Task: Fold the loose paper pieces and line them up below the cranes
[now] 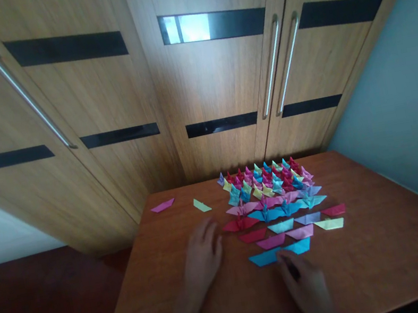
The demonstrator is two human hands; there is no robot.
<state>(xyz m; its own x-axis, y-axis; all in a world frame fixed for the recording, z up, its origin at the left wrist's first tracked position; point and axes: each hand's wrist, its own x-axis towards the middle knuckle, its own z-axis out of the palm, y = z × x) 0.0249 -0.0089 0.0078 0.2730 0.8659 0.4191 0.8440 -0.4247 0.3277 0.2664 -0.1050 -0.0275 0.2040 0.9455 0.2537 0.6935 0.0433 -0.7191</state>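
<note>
My left hand [202, 256] hovers over the table, left of a red paper crane [241, 223]; its fingers are loosely bent, the thumb stands apart, and nothing shows in it. Blurring softens its outline. My right hand [306, 282] has its thumb and fingertips together at the front edge of a blue folded paper strip [300, 246]. A second blue strip [265, 259] lies end to end with it on the left. Behind these are pink strips [271, 242], a red strip [253, 236] and a pale green strip [329, 224].
Several rows of colourful paper cranes [266, 184] stand toward the table's back edge. A magenta strip [163, 206] and a light green strip [202, 204] lie at the back left of the wooden table [376, 235]. A wooden wardrobe [212, 80] rises behind; a wall [406, 105] borders the right.
</note>
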